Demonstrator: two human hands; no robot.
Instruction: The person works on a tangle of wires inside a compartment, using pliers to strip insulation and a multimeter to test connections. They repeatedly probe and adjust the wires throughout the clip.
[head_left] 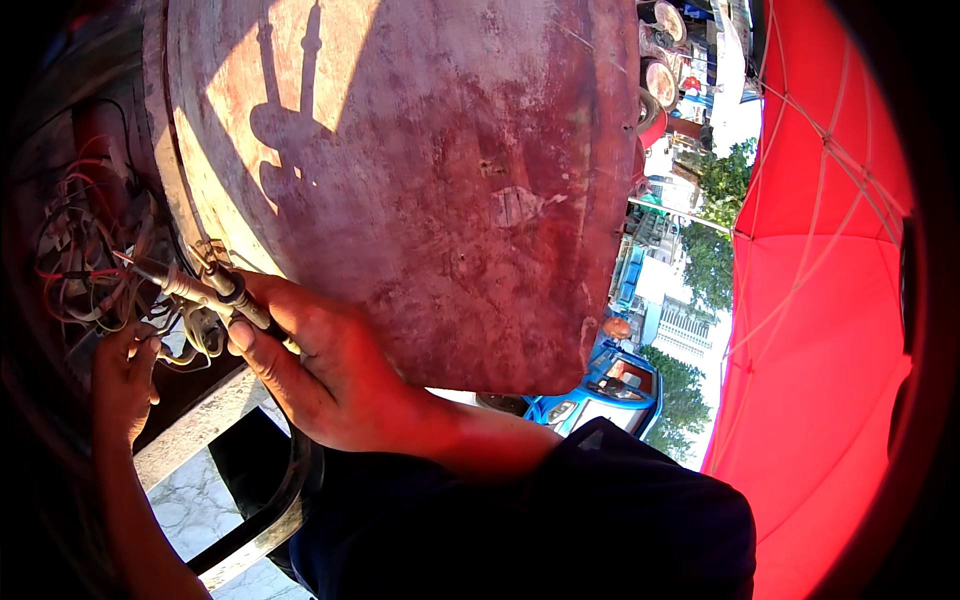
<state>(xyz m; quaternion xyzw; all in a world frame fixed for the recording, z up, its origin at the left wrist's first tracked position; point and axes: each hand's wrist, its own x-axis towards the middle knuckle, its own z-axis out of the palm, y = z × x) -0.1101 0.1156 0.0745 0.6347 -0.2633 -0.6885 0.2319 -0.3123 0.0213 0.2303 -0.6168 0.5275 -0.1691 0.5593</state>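
Note:
My right hand [335, 365] is closed around two pen-shaped probes, which look like test probes. One probe [185, 285] points left, its thin tip close to a tangle of wires [85, 250]. The second probe [238, 292] crosses it, with its tip pointing up toward the edge of the reddish board. My left hand [125, 375] is at the lower end of the tangle, fingers curled against the wires there. Its fingertips are partly in shadow, and exactly which wire they pinch is hard to make out.
A large worn reddish wooden board [450, 200] fills the middle, with shadows of hand and probes on it. A pale frame edge [200, 420] lies below the wires. Red canopy fabric [820, 300] hangs at the right, beside a blue vehicle [610, 385] and trees.

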